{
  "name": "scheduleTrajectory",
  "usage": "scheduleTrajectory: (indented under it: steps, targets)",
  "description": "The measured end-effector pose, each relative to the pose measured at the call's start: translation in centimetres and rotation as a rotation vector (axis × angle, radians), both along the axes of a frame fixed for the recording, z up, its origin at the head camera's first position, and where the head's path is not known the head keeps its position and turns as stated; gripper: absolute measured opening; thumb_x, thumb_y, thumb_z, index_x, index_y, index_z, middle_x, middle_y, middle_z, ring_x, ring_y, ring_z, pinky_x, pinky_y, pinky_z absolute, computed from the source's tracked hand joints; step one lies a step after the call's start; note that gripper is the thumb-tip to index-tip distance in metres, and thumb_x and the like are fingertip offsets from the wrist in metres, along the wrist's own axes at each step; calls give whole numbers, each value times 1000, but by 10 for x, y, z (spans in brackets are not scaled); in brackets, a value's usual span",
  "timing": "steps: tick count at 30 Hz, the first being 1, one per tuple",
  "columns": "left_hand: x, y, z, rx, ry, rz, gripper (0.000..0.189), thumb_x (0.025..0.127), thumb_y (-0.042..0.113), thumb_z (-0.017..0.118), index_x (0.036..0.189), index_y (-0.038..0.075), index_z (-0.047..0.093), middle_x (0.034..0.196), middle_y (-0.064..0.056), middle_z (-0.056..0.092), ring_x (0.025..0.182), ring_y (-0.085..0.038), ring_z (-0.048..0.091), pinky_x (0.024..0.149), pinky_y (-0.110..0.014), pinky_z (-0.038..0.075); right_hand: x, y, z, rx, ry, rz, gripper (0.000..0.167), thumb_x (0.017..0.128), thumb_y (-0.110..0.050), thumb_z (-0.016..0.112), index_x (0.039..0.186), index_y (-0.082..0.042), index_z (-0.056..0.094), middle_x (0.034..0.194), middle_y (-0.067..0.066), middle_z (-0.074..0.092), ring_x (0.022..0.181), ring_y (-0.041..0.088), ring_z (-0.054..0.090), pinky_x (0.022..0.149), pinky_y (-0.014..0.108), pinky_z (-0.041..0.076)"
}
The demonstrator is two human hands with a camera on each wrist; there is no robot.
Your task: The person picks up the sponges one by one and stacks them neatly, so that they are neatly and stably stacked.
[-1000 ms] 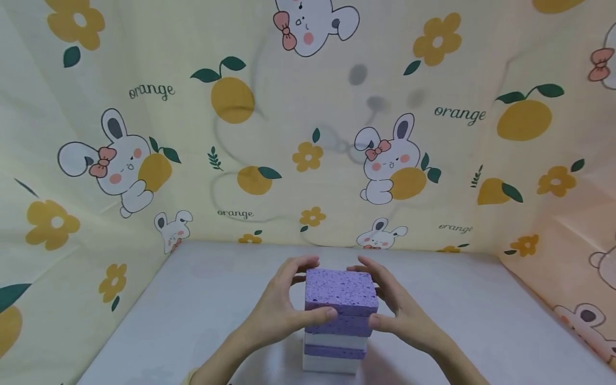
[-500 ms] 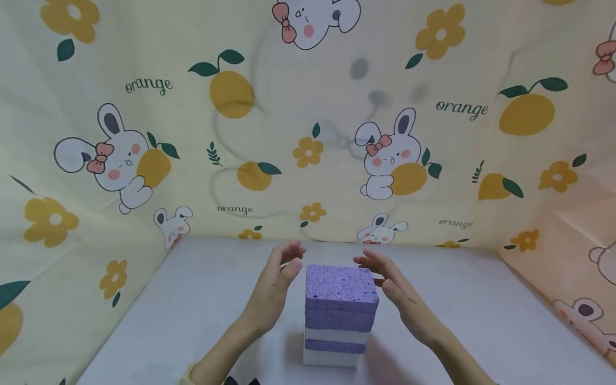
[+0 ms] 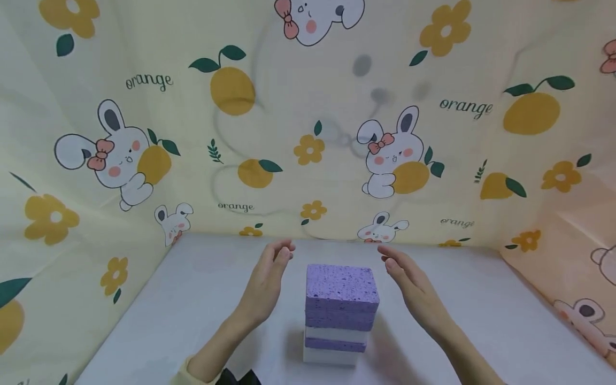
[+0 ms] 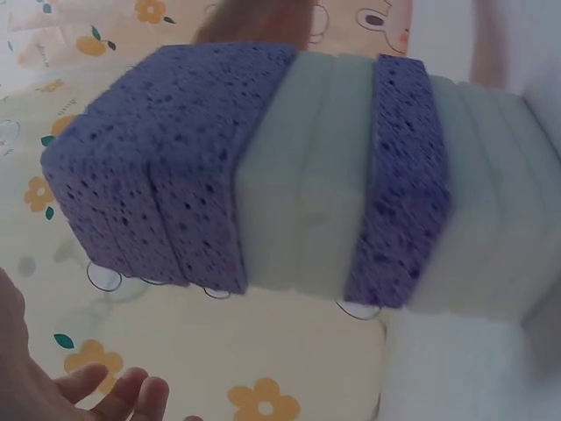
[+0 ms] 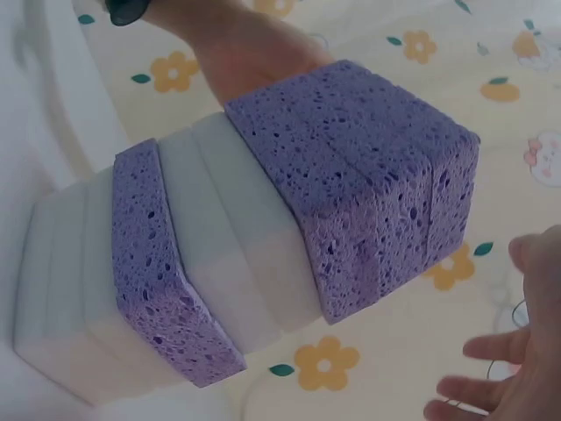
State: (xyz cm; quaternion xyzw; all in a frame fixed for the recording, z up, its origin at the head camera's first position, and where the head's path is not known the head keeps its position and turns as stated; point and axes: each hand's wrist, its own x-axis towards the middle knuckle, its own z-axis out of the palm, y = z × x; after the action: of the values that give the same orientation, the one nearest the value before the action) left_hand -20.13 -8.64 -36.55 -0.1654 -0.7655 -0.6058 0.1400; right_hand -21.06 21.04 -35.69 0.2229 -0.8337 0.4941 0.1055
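Note:
A stack of sponges stands upright on the white table, with purple pored sponges (image 3: pixel 342 283) on top. Beneath them come white sponges (image 3: pixel 336 335), one purple sponge (image 3: pixel 335 345) and more white sponges (image 3: pixel 329 356) at the base. My left hand (image 3: pixel 266 283) is held in the air left of the stack, fingers loosely extended. On the other side my right hand (image 3: pixel 415 286) hovers with relaxed fingers. Both hands are apart from the stack and hold nothing. In the left wrist view the layers (image 4: pixel 333 175) lie flush, with thin seams between them.
The white table (image 3: pixel 207 289) reaches back to a patterned cloth (image 3: pixel 269 133) that hangs behind and along both sides. A black object (image 3: pixel 239 377) shows at the bottom edge beside the left forearm.
Both hands have let go of the top purple sponge and drawn apart, the left one leftward and the right one rightward. The stack stays standing.

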Motion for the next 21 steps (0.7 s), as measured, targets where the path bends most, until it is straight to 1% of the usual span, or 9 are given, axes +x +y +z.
scheduleTrajectory:
  steps: [2,5,7,9,11,15,18,21]
  targets:
    - [-1,-3,-3,-14,-13,16,47,108,39,33,140,7,43,134,-7,52,126,-24,48,107,-52,37,2,0,1,14,-9,-39,44,107,-30,41,148,-12,42,146,13,43,130,34,43,104,60,34]
    - [-2,-9,-9,-45,-31,37,47,108,39,35,139,6,45,133,-9,53,126,-25,48,106,-51,39,5,1,1,16,-5,-63,45,106,-28,44,149,-12,40,147,15,40,130,36,42,101,62,37]
    - [0,-15,-14,-94,-35,57,48,107,40,36,139,5,46,133,-9,53,124,-25,49,104,-50,41,6,2,1,31,18,-79,45,106,-27,46,149,-13,40,148,15,39,130,38,42,99,63,39]
    - [2,-23,-20,-150,-38,69,50,107,41,37,138,4,47,132,-9,52,122,-26,49,101,-50,43,8,4,1,52,56,-97,45,105,-25,47,148,-12,41,149,15,38,131,39,40,100,63,37]
    - [5,-31,-25,-214,-47,87,52,106,44,37,137,4,49,132,-7,52,121,-25,49,99,-49,44,9,7,0,85,89,-125,46,105,-24,49,148,-11,41,149,15,38,131,42,39,100,65,35]
    - [13,-49,-32,-320,-59,107,49,106,44,40,134,7,55,132,-6,52,122,-24,49,102,-50,42,14,12,-2,164,126,-177,47,104,-26,51,146,-8,43,149,15,39,132,43,37,101,65,33]
    - [19,-56,-34,-362,-60,111,48,105,42,42,134,6,56,135,-8,52,126,-27,47,105,-52,38,21,18,-3,218,118,-211,50,104,-30,52,147,-8,42,152,13,35,135,43,34,100,68,32]
    - [25,-59,-33,-382,-81,107,51,105,43,42,137,5,53,139,-10,50,131,-30,43,108,-55,33,29,22,-2,253,95,-222,53,103,-33,52,149,-9,40,155,12,30,137,44,28,100,71,28]
